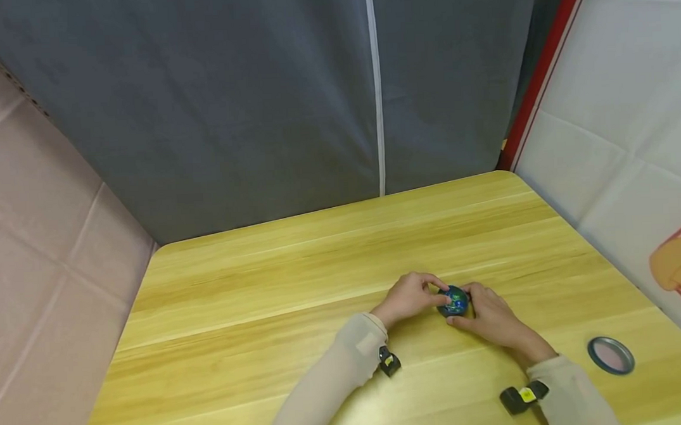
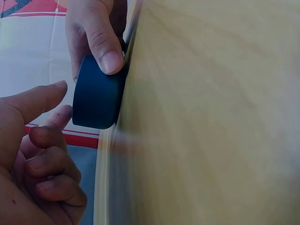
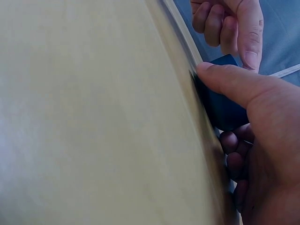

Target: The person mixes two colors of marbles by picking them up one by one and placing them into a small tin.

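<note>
A round, dark blue tin (image 1: 453,301) stands on the table, with a shiny blue-and-green mass showing in its top. My right hand (image 1: 491,313) grips it from the right side, thumb at the near wall and fingers behind. From the left comes my left hand (image 1: 411,295), its thumb and index finger parted at the tin's top. In the left wrist view the left index fingertip (image 2: 65,111) meets the rim of the tin (image 2: 98,96), and the other fingers are curled. Whether the left fingertips touch the mass inside is hidden.
A round metal lid (image 1: 611,355) lies at the right of the wooden table (image 1: 236,306), its pinkish inside upward. A grey curtain (image 1: 256,115) hangs behind the table. Pale sheets cover the sides. Each wrist wears a strapped black camera (image 1: 389,361).
</note>
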The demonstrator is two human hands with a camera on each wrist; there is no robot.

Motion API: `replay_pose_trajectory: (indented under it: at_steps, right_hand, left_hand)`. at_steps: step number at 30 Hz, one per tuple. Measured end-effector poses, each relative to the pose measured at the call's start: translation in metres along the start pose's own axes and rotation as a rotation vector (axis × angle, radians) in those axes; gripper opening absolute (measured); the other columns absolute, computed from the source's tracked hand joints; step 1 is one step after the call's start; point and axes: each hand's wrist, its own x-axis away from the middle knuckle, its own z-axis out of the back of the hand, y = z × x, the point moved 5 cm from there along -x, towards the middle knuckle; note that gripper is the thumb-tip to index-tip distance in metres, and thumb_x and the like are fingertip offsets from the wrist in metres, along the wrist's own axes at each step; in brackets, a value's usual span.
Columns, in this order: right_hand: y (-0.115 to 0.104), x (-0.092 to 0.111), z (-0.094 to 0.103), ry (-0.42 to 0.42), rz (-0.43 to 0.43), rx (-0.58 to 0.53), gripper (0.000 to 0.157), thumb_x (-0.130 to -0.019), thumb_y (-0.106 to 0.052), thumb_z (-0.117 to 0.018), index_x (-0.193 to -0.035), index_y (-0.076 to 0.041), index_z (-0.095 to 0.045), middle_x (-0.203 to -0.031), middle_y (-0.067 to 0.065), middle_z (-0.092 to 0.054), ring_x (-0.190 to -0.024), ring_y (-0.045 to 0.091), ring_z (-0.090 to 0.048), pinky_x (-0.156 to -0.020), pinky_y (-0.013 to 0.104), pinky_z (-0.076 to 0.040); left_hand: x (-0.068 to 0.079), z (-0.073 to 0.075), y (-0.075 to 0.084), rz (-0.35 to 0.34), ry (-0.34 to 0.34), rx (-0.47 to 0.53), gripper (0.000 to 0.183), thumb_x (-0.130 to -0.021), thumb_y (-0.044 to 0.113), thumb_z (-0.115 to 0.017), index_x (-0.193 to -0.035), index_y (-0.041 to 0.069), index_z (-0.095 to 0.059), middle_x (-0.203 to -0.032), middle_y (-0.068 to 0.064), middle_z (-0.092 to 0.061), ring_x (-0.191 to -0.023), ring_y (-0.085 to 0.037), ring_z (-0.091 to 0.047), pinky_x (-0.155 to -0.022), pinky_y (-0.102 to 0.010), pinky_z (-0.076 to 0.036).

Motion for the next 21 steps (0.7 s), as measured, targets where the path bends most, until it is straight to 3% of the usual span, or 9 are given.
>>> replay_pose_trajectory:
  at_steps: [21]
  right_hand:
    - [-0.0018,0.0015,-0.0001,0.008,-0.002,-0.003,0.067,-0.081,-0.041,-0.075,-0.122,0.004,-0.046,-0.112,0.017,-0.059,-0.097,0.027,-0.052,-0.077,0.037,-0.038]
  left_hand:
    - [0.0046,0.0073,-0.0012,0.008,0.028,0.011,0.019,-0.085,0.029,-0.074,-0.102,0.018,-0.074,-0.049,0.007,-0.041,-0.042,-0.006,-0.032,-0.040,-0.020,-0.027]
